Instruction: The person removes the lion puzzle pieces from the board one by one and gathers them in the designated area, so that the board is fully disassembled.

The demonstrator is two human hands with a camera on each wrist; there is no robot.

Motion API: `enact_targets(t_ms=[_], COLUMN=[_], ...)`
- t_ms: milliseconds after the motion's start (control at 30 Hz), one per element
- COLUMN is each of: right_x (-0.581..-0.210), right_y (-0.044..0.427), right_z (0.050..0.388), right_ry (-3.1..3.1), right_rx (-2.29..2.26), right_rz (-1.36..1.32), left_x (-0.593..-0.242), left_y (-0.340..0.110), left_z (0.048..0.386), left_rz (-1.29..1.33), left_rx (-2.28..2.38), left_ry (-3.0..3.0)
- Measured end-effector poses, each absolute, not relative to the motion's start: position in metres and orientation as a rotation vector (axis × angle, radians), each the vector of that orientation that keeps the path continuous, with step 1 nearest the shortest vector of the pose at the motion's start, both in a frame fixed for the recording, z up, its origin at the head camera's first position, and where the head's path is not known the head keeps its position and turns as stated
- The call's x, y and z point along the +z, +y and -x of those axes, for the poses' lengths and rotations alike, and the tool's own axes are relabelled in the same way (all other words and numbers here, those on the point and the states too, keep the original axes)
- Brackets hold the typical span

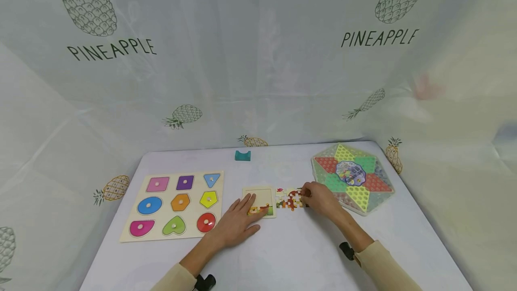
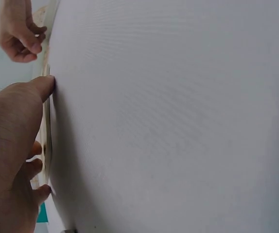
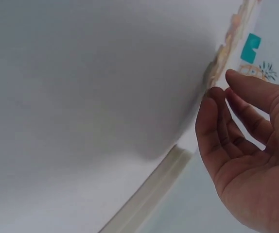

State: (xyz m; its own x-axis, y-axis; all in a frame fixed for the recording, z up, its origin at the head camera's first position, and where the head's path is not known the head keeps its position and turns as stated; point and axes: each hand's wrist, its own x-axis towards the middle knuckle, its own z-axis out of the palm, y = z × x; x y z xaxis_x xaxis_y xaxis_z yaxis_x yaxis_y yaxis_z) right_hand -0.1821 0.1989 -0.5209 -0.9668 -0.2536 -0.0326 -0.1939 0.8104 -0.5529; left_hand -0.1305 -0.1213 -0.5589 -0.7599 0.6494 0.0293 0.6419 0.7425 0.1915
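Two hands [image 1: 236,223] [image 1: 321,200] cover parts of one puzzle tray [image 1: 263,195] and one jigsaw cluster [image 1: 288,199].

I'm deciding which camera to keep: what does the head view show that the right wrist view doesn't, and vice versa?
Only the head view shows the left hand, the shape board with nine coloured pieces and the star pattern on the hexagonal game board. Only the right wrist view shows the right hand from its palm side and the puzzle pieces nearly edge-on. Both share that hand, those pieces, the teal block and the white table.
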Motion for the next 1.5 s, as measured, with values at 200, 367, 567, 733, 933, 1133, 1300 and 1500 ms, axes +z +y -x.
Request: enact_targets(t_ms=[200, 367, 567, 733, 933, 1133, 1300, 1500], right_x=[-0.513, -0.511, -0.511, -0.519, -0.526, -0.527, -0.53, -0.532], right_y=[0.177, 0.143, 0.101, 0.08, 0.07, 0.067, 0.064, 0.061], right_z=[0.186, 0.187, 0.19, 0.191, 0.189, 0.185, 0.181, 0.177], right_ry=[2.781, 2.655, 2.607, 2.575, 2.57, 2.591, 2.643, 2.733], right_rx=[-0.989, -1.051, -0.973, -0.891, -0.816, -0.803, -0.795, -0.752], right_rz=[0.447, 0.543, 0.687, 0.828, 0.953, 0.937, 0.925, 0.881], left_x=[-0.558, -0.558, -0.556, -0.555, -0.556, -0.559, -0.56, -0.559], left_y=[-0.129, -0.133, -0.134, -0.134, -0.135, -0.136, -0.136, -0.135], left_z=[0.124, 0.12, 0.117, 0.115, 0.115, 0.116, 0.116, 0.115], left_rz=[-0.989, -0.952, -0.916, -0.904, -0.922, -0.935, -0.934, -0.936], left_rx=[0.291, 0.279, 0.274, 0.283, 0.297, 0.279, 0.289, 0.298], left_ry=[2.906, 2.894, 2.887, 2.874, 2.88, 2.876, 2.868, 2.871])
